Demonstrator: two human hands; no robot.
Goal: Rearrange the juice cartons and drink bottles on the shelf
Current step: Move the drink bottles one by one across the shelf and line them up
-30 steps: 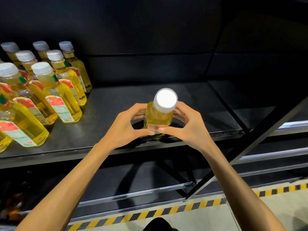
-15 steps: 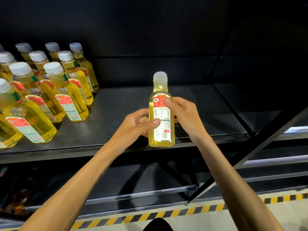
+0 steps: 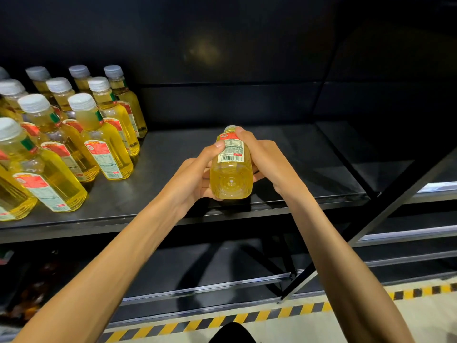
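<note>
A yellow drink bottle with a red and white label is tipped away from me, its base facing the camera and its cap end pointing at the back of the shelf. My left hand grips its left side with the thumb on the label. My right hand grips its right side, fingers curled near the neck. The bottle hangs just above the front of the dark metal shelf. Its cap is mostly hidden.
Several matching yellow bottles with white caps stand in rows on the left part of the shelf. A black diagonal brace crosses at the right. Lower shelves and a yellow-black striped floor line lie below.
The bottle went from tilted cap-toward-me, to upright with its label facing me, to tipped with its base toward me. Both hands kept hold and shifted round it.
</note>
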